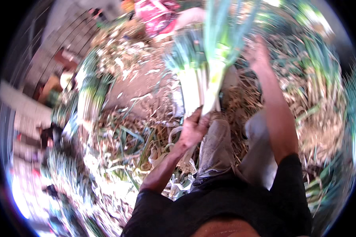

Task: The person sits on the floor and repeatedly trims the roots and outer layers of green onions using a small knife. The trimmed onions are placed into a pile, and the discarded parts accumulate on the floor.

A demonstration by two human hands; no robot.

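Observation:
My left hand (195,127) grips a large green onion stalk (215,81) near its white root end. The stalk stands out ahead of my knees, its long green leaves fanning towards the top of the view. Just left of it, a bunch of similar green onions (191,83) lies with the white ends towards me, close to my left fingers. My right hand (256,51) is blurred beside the leaves on the right. Whether its fingers touch them or hold anything is unclear.
Loose onions (319,68) are heaped on the right. Onion bundles (90,97) stand at the left. Peeled leaves and dry scraps (130,145) cover the ground around my legs. A pink-red bag (155,16) lies ahead, and other people (51,134) are at the far left.

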